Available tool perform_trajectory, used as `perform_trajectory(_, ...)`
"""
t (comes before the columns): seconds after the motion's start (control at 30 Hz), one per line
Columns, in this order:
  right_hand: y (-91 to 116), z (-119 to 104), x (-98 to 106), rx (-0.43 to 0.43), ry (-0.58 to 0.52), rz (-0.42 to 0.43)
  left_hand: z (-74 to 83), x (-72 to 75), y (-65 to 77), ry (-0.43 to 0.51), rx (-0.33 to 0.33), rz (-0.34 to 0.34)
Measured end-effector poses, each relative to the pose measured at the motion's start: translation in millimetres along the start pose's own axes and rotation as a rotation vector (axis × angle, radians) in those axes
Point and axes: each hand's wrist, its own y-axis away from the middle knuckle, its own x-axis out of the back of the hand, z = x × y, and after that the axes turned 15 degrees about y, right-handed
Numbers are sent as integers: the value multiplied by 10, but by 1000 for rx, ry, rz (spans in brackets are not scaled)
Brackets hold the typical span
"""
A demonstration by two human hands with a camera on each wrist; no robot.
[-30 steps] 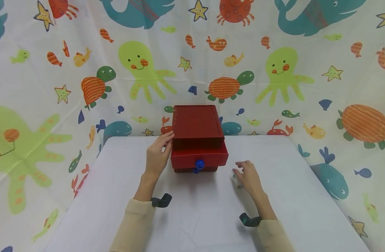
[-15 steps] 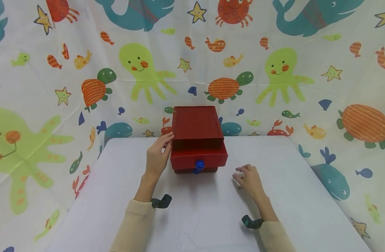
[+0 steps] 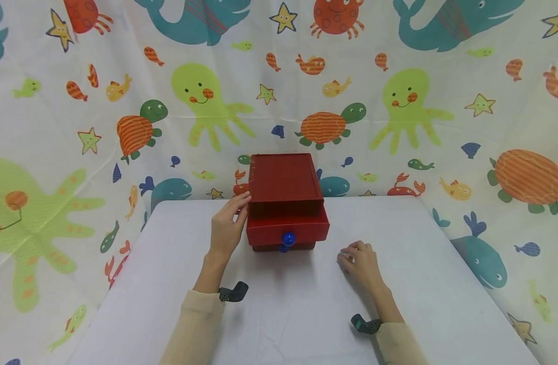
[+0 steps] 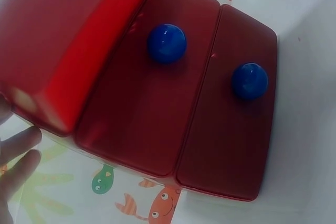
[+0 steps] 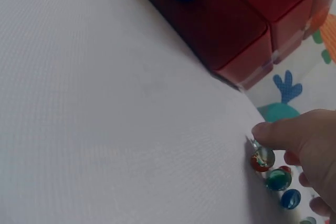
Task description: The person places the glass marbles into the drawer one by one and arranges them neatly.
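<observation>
From where I sit at the monitor, I see a short row of glass marbles (image 5: 278, 180), orange, green and blue among them, on the white table (image 3: 306, 314), right of its middle and well in from the right edge. The person's right hand (image 3: 363, 264) is at them, thumb and fingers curved with a narrow gap; I cannot tell whether it pinches a marble or only touches one. To their left, near the middle of the far edge, a red drawer box (image 3: 285, 177) stands upright, its top drawer (image 3: 265, 232) pulled out, with a blue knob (image 3: 288, 239) on the front. My left wrist view shows two closed lower drawers (image 4: 139, 103) with round blue knobs. The left hand (image 3: 226, 228) rests its fingertips on the box's left side, the fingers extended and loose. Beige sleeves (image 3: 194, 327) cover the forearms, and behind the far edge hangs a cloth (image 3: 260, 121) printed with sea animals
</observation>
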Motion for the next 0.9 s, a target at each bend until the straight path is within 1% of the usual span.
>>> perform_trajectory(0.27, 20, -11, -6, 14, 6, 6, -7, 15, 7, -5, -9, -8)
perform_trajectory(0.47, 26, -9, -22, 11, 1, 2, -27, 3, 17, -2, -22, 4)
perform_trajectory(0.57, 27, -4, -31, 12, 5, 1, -35, -2, 25, -2, -17, 11)
perform_trajectory(0.77, 29, -2, -42, 34, 24, 26, -29, -8, 25, 8, -6, 16)
perform_trajectory(0.9, 34, -13, -45, 33, 23, 30, -32, -8, 23, 7, -20, 24)
